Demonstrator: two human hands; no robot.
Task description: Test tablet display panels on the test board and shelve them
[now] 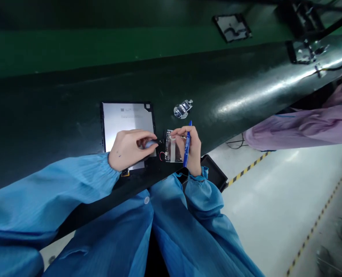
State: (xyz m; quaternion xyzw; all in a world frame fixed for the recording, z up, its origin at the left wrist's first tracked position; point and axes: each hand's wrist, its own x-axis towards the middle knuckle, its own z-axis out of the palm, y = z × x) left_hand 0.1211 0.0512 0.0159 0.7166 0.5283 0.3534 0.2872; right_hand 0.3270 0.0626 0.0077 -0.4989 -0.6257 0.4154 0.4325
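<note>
My left hand (129,148) is closed around a small blue-grey tool whose dark tip points at a small circuit board (171,148). The board has a pale ribbon strip across it and a red wire at its lower left. My right hand (191,148) pinches the board's top edge and also holds a blue pen (187,144) upright between its fingers. Under my left hand lies a flat silver panel in a black frame (127,119) with a small printed label near its top. All of it rests on a dark green conveyor belt (73,115).
A shiny metal bracket (183,109) lies on the belt just beyond the board. Further along are more framed panels (233,27) and metal parts (306,52). Another person's lilac sleeve (300,129) reaches in at right. A black tray (214,173) sits below the belt edge; yellow-black floor tape (247,169).
</note>
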